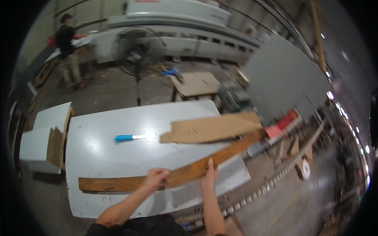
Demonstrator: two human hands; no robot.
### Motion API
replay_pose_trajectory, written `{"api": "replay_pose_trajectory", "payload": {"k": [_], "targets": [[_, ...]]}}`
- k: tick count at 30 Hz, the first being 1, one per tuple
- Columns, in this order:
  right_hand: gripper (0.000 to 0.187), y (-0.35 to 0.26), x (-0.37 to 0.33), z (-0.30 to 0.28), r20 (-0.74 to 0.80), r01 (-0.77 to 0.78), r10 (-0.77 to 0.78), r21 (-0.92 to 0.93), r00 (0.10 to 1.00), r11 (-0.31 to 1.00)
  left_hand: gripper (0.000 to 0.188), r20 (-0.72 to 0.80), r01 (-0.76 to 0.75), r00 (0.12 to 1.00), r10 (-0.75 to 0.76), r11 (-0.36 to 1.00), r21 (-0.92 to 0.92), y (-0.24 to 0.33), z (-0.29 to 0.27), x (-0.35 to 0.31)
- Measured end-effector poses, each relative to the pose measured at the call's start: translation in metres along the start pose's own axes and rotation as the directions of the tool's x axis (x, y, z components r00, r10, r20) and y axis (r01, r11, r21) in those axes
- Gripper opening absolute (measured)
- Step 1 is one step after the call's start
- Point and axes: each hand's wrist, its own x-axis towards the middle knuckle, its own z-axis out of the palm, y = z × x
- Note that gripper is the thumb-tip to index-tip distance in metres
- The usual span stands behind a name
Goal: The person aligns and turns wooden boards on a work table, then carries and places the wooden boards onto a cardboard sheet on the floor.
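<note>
A long brown wooden strip (118, 184) runs across the near part of the white-topped table (94, 153), rising toward the right. My right hand (209, 173) grips its near edge, thumb over the top face and the other fingers hidden beneath. Farther left, my left hand (156, 179) is closed with curled fingers against the middle of the strip; whatever it pinches is too small to make out. Beyond the strip lies a torn piece of brown cardboard (212, 128). To its left rests a tool with a blue handle (124, 138) and a pale, shiny end.
White-faced panels (41, 147) are stacked left of the table. Past it stand a fan (136, 55), a small tan table (195, 83), a grey motor (234, 98) and a large grey panel (283, 74). A person (67, 47) stands at the far left near a long machine (177, 43).
</note>
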Motion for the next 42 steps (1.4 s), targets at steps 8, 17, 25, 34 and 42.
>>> {"api": "replay_pose_trajectory", "payload": {"k": [8, 17, 25, 34, 42], "targets": [[0.029, -0.064, 0.14, -0.079, -0.053, -0.182, 0.204, 0.273, 0.978, 0.944, 0.033, -0.106, -0.177, 0.959, 0.262, 0.849, 0.498, 0.026, -0.14, -0.153], [0.02, -0.013, 0.047, 0.024, 0.702, -0.435, -0.291, 0.658, 0.65, 0.615, 0.027, 0.377, -0.352, 0.513, 0.772, -0.212, 0.912, 0.058, -0.185, -0.22], [0.02, -0.017, 0.009, 0.049, 0.684, -0.506, -0.415, 0.727, 0.6, 0.465, 0.034, 0.382, -0.115, 0.383, 0.841, -0.366, 0.923, 0.078, -0.212, -0.236], [0.046, 0.082, -0.078, 0.009, -0.087, -0.178, 0.206, 0.256, 0.975, 0.95, 0.037, -0.478, -0.41, 0.526, 0.703, 0.703, 0.582, 0.075, -0.291, -0.242], [0.026, 0.09, -0.116, -0.035, 0.078, -0.252, 0.602, -0.859, 0.795, 0.445, 0.052, -0.649, -0.121, 0.491, 0.582, 0.783, 0.61, -0.001, -0.403, -0.211]]}}
